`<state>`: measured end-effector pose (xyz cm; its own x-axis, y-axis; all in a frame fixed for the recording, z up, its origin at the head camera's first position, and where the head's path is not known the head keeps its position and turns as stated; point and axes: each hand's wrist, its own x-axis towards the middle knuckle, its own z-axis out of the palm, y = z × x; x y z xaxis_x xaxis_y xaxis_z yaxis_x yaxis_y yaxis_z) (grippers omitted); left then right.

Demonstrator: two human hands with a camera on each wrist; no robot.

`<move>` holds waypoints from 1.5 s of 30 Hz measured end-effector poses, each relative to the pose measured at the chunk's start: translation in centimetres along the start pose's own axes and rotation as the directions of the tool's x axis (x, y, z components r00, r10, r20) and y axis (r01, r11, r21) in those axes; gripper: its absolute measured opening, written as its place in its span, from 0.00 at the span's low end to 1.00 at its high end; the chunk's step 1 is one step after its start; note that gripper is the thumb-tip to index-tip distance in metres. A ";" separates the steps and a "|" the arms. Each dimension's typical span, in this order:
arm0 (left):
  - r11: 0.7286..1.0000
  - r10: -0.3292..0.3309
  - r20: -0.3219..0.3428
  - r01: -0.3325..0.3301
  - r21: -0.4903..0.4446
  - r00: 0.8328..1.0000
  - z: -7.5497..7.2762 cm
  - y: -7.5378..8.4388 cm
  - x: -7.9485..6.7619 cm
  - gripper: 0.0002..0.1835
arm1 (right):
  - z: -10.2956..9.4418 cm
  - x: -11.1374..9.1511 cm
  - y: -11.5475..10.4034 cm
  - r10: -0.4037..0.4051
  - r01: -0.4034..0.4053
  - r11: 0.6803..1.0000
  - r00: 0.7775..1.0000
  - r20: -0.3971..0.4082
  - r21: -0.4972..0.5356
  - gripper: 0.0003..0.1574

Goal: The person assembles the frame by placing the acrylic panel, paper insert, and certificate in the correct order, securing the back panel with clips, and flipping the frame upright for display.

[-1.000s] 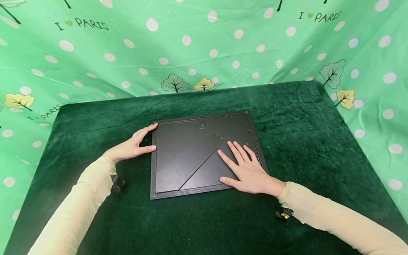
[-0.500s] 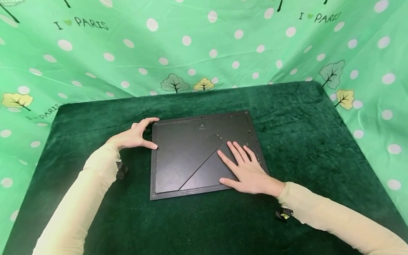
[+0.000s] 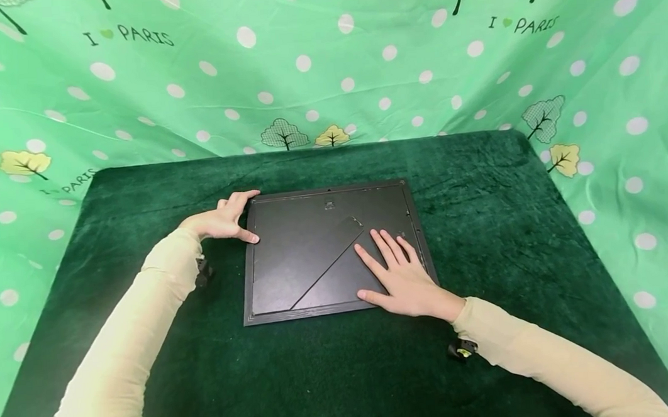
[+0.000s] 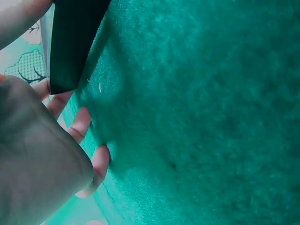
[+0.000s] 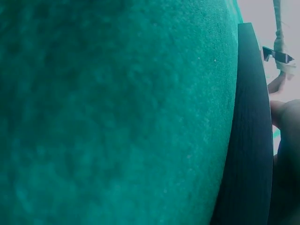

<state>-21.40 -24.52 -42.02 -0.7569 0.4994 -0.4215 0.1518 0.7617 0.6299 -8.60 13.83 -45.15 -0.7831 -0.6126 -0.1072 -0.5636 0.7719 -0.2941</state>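
A dark picture frame lies back side up on the dark green cloth. A diagonal seam crosses its backing, and a small metal fitting sits near the far edge. My left hand holds the frame's far left corner, thumb on the left border and forefinger at the far edge. In the left wrist view, other fingers reach past the frame's corner, close to the cloth. My right hand rests with spread, straight fingers on the right part of the backing. The frame's near side shows in the right wrist view.
Dark green plush cloth covers the table around the frame. Behind and at both sides hangs a light green curtain with white dots and printed trees. A small black device is worn at the right wrist.
My left hand has shifted toward the far left corner; its forefinger has moved from the left side to the far edge. My right hand and the frame stay in place.
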 end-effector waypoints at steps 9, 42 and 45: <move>0.998 -0.050 0.029 0.049 0.047 0.998 0.1 0.8 0.1 0.57 | 0.3 0.1 0.2 0.000 0.000 1.000 1.000 -0.001 -0.016 0.51; 0.977 -0.069 0.007 0.066 0.201 0.998 0.4 2.4 0.0 0.61 | 0.2 0.1 0.0 -0.004 0.003 0.999 1.000 -0.031 -0.036 0.51; 0.981 -0.070 0.012 0.066 0.183 0.998 0.5 2.2 -0.1 0.59 | 0.3 0.1 0.0 -0.004 0.003 0.999 0.999 -0.034 -0.037 0.51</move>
<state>-20.65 -22.68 -40.95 -0.7582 0.4499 -0.4719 0.2148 0.8558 0.4707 -8.55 13.74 -45.46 -0.7892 -0.6097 -0.0737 -0.5753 0.7760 -0.2588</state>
